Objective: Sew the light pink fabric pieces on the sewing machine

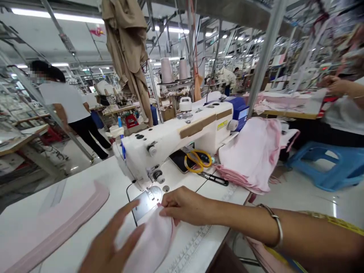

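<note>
My right hand (184,206): fingertips pinched on the edge of a pale pink fabric piece (155,237), just in front of the needle plate (146,204); a metal bangle (274,223) on the wrist. My left hand (110,239): thumb and fingers spread over the same piece, blurred; I could not tell whether they touched it.

Fabric piece: on the white table (184,242), near side of the needle area, its curved edge toward my right hand. Sewing machine (170,132): white, blue at the right end, lamp lit over the plate. Blue pen (122,142): upright at the machine's head.

Yellow-handled scissors (197,161): beneath the machine's arm, partly over a dark flat object (180,161). Black thread snips (214,178): just beside the scissors. Stack of pink-edged pieces (250,155): at the right, by the machine's base. Larger pink piece (65,235): flat at the left. Printed ruler scale (190,248): along the table's near edge. Two thread cones (167,71): on a stand behind the machine. Blue stool (327,165): on the floor at the right.
</note>
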The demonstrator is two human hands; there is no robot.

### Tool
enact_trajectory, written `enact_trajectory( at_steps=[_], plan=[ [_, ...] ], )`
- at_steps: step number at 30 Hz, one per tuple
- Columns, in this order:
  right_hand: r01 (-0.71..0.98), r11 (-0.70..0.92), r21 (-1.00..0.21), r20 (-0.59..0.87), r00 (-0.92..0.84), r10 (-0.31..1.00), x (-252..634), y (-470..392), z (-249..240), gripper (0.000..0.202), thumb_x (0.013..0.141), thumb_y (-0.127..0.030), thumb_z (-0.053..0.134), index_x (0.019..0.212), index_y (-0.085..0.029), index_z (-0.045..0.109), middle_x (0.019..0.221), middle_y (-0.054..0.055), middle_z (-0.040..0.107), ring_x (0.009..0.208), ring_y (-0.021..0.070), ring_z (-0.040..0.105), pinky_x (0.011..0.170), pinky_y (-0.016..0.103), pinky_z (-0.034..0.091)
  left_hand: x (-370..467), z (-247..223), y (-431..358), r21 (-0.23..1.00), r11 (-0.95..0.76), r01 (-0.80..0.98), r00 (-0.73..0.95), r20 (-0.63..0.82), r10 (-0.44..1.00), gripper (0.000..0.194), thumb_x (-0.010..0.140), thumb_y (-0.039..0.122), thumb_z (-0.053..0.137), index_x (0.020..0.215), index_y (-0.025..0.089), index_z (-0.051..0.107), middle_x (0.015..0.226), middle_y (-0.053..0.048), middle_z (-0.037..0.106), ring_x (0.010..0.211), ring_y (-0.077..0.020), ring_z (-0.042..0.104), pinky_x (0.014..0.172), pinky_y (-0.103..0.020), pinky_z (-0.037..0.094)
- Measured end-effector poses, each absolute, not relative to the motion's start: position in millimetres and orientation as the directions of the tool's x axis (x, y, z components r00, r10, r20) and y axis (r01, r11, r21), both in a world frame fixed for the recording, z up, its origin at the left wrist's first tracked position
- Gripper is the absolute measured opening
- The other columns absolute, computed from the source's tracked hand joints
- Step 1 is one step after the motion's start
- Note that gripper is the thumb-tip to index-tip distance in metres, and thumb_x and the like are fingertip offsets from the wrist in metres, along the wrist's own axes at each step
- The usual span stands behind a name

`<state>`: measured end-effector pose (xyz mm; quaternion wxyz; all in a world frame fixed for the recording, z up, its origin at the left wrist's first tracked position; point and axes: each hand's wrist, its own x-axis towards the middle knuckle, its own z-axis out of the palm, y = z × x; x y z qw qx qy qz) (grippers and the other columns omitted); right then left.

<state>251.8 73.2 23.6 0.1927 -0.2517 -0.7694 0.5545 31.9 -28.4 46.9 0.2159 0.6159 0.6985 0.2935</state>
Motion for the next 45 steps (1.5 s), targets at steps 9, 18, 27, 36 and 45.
enact_trajectory(
  at_steps=[9,18,27,36,45],
  plan=[
    [0.126,0.733,-0.668,0.176,-0.931,0.321,276.5,73.5,34.6,0.032,0.095,-0.009,0.044,0.122,-0.013,0.058,0.125,0.01,0.059,0.112,0.0187,0.054,0.096,0.03,0.041,57.9,23.3,-5.1,0.869,0.124,0.479,-0.065,-0.105,0.992,0.025,0.084,0.052,0.06,0.081,0.028,0.067,0.083,0.005,0.067,0.078,-0.0143,0.058,0.072,-0.021,0.043],
    [-0.057,0.981,-0.185,0.196,-0.98,-0.02,256.5,92.6,21.6,0.03,0.101,-0.016,0.038,0.127,-0.015,0.052,0.129,0.005,0.057,0.095,0.0192,0.051,0.083,0.031,0.04,23.6,38.8,-3.0,0.843,0.295,0.45,-0.079,-0.292,0.953,0.031,0.08,0.055,0.062,0.076,0.025,0.067,0.075,0.003,0.064,0.073,-0.0148,0.054,0.067,-0.022,0.039],
    [-0.087,0.985,-0.15,0.262,-0.964,-0.045,256.2,98.4,12.6,0.026,0.103,-0.019,0.036,0.121,-0.013,0.055,0.11,0.005,0.063,0.089,0.0188,0.047,0.078,0.032,0.038,43.9,50.6,28.3,0.651,0.434,0.623,-0.042,-0.526,0.849,0.033,0.074,0.048,0.058,0.06,0.02,0.049,0.055,0.006,0.038,0.055,-0.0104,0.032,0.051,-0.023,0.023],
    [-0.099,0.981,-0.168,0.319,-0.947,-0.041,256.7,98.9,13.3,0.018,0.101,-0.015,0.041,0.104,-0.015,0.059,0.102,0.008,0.064,0.094,0.0165,0.053,0.085,0.029,0.039,37.1,45.3,36.6,0.611,0.386,0.692,-0.001,-0.534,0.846,0.033,0.077,0.05,0.057,0.064,0.019,0.055,0.061,0.005,0.043,0.061,-0.0122,0.039,0.057,-0.023,0.028],
    [-0.084,0.982,-0.168,0.309,-0.95,-0.028,258.5,98.9,14.6,0.013,0.099,-0.016,0.045,0.102,-0.014,0.058,0.1,0.006,0.064,0.094,0.0157,0.054,0.089,0.029,0.038,31.2,41.3,31.4,0.685,0.371,0.627,0.041,-0.504,0.863,0.025,0.082,0.042,0.056,0.069,0.022,0.058,0.069,0.005,0.054,0.068,-0.014,0.051,0.062,-0.022,0.037]
  ],
)
